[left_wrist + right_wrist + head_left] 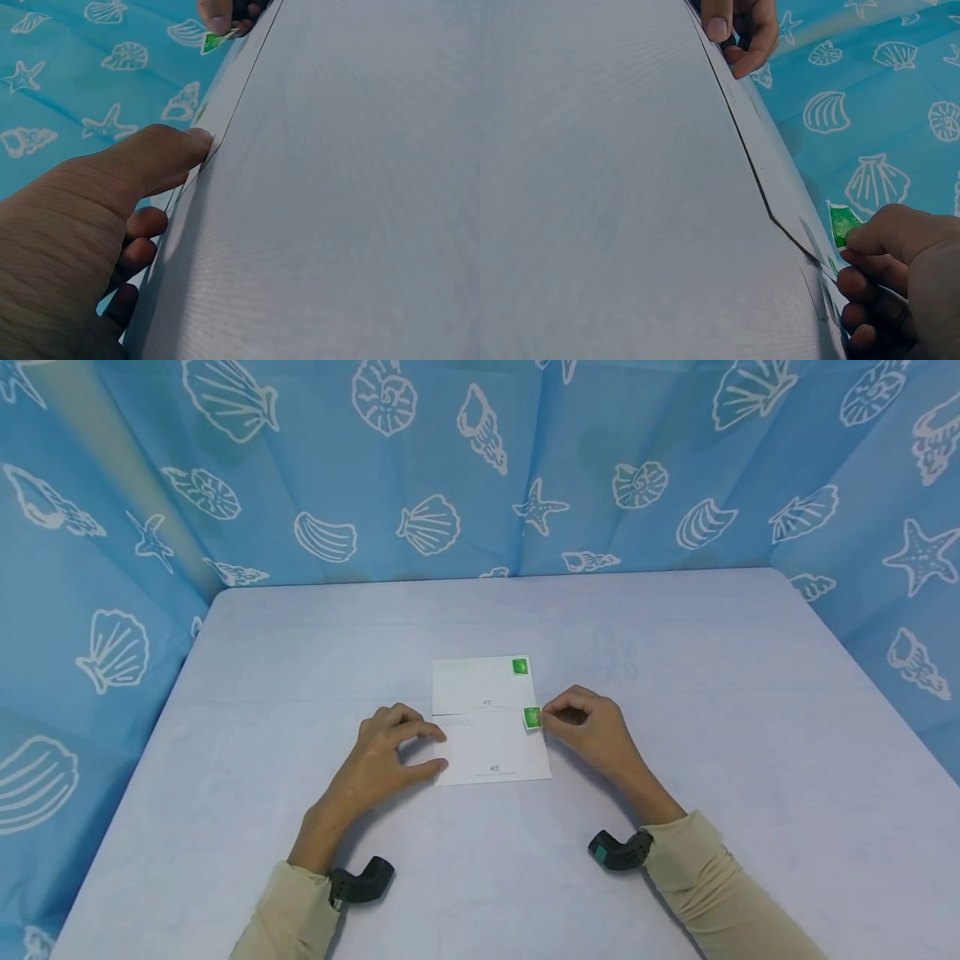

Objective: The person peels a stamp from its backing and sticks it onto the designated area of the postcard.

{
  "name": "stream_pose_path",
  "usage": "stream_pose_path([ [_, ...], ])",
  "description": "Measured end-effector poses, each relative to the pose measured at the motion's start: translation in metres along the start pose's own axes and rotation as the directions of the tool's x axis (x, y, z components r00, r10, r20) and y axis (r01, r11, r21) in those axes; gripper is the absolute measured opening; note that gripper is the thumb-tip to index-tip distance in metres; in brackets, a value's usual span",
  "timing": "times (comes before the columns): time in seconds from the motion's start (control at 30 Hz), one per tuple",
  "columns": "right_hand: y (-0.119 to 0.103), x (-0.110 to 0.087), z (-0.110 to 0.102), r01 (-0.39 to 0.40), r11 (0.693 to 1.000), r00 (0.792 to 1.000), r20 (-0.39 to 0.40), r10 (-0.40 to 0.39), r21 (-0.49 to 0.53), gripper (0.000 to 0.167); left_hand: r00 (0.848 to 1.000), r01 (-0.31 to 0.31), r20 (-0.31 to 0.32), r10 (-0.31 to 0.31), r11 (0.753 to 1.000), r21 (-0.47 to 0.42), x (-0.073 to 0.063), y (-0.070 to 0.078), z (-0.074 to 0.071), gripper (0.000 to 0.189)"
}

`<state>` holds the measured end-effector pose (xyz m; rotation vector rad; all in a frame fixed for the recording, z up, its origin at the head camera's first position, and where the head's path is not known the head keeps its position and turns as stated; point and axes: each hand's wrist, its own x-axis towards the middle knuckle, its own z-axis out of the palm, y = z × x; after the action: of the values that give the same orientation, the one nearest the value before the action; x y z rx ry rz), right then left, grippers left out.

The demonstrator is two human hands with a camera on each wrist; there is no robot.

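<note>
Two white envelopes lie one above the other on the table, the far envelope (476, 683) carrying a green stamp (520, 667) at its upper right corner. My right hand (592, 727) pinches a second green stamp (532, 718) between thumb and forefinger, over the upper right corner of the near envelope (487, 747). In the right wrist view this pinched stamp (843, 225) stands tilted up off the paper. On the other side, my left hand (386, 752) rests its thumb and fingertips at the near envelope's left edge, fingers loosely bent.
A white cloth covers the table (300, 643). Behind it and along both sides hangs a blue curtain (465, 468) with white shell prints. Each wrist wears a black camera, the left camera (363, 881) and the right camera (618, 850), just above the tabletop.
</note>
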<state>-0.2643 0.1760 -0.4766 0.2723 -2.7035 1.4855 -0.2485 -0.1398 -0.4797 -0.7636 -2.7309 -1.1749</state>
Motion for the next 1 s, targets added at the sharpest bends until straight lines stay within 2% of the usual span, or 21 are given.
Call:
stream_pose_path([
  [0.27,-0.002,-0.0012,0.0022,-0.033,0.999,0.999,0.002,0.033,-0.018,0.007,1.0,0.002,0.009,-0.002,1.0,0.001,-0.0001,-0.001,0.0004,0.027],
  [0.47,-0.0016,-0.0013,0.0036,-0.029,0.999,1.0,-0.006,0.029,-0.033,0.008,1.0,-0.001,0.015,0.001,1.0,0.01,-0.0002,-0.0019,-0.0001,0.027],
  [0.77,-0.0033,0.0003,0.0056,0.047,0.995,0.999,-0.014,-0.049,-0.09,0.008,1.0,-0.018,0.005,0.018,1.0,0.006,0.0004,-0.0004,-0.003,0.027],
  [1.0,-0.0024,-0.0016,0.0059,0.089,0.989,0.996,-0.002,-0.089,-0.115,0.008,1.0,-0.002,0.018,0.002,1.0,0.001,0.0003,-0.0004,-0.0027,0.028],
])
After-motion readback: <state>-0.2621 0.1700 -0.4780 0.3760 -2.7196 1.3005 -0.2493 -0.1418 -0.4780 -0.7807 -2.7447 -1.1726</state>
